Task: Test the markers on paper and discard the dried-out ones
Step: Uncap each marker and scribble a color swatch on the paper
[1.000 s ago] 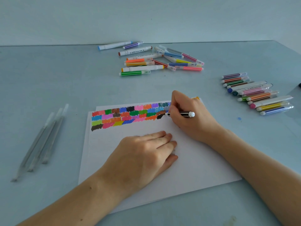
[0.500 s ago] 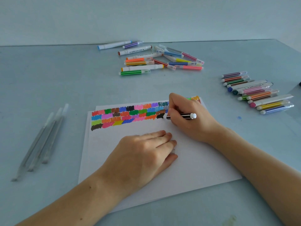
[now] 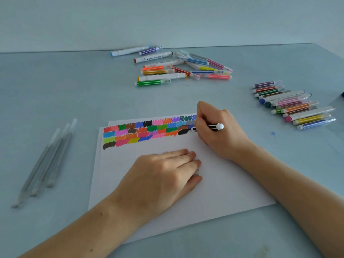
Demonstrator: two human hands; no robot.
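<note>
A white sheet of paper [image 3: 214, 187] lies in front of me, its top filled with rows of coloured scribble patches [image 3: 145, 131]. My right hand [image 3: 221, 131] grips a black striped marker [image 3: 211, 126] with a white end, its tip on the paper beside a fresh black patch [image 3: 183, 131]. My left hand [image 3: 160, 175] rests flat on the paper below the patches, fingers mostly straight. A loose pile of capped markers [image 3: 178, 68] lies at the back, and a tidy row of markers [image 3: 292, 105] lies to the right.
Three clear thin pens [image 3: 44, 162] lie side by side on the left of the pale blue table [image 3: 55, 86]. A small blue ink spot [image 3: 272, 133] marks the table right of the paper. A wall runs along the table's far edge.
My right hand has scribbled with the black marker, shifting slightly right and back, and the black patch at the end of the third row has grown. The left hand has stayed put.
</note>
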